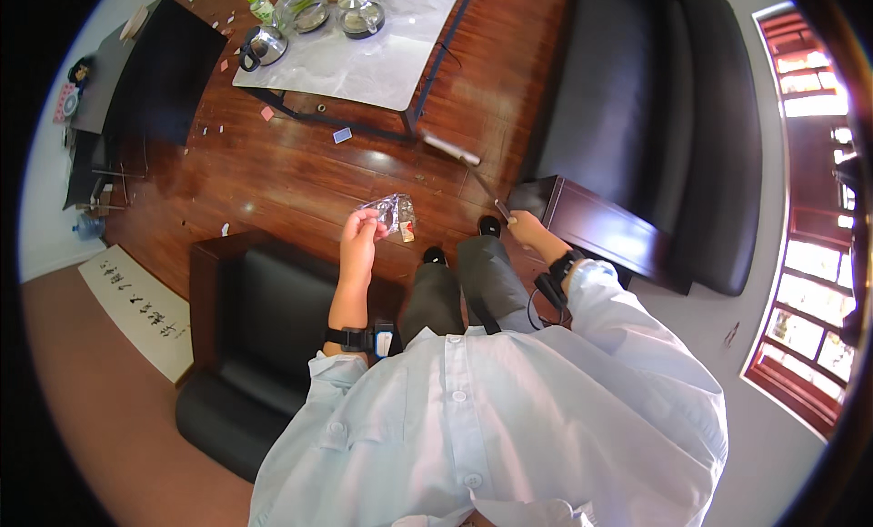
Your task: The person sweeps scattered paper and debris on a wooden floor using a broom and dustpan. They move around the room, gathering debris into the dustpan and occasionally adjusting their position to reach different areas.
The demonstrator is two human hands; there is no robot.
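My left hand is raised over the floor, its fingers pinched on a crinkled clear plastic wrapper with a small orange-and-white label. My right hand is closed round the dark handle of a long-handled tool. Its narrow white head points away from me, past the near corner of the white-topped table; I cannot make out its exact kind. Both forearms wear black straps with devices. Below the hands show my dark trousers and black shoes.
A kettle and glass pots stand on the table. Paper scraps and a blue card lie on the wooden floor. A black armchair is at left, a black sofa with a dark wooden arm at right.
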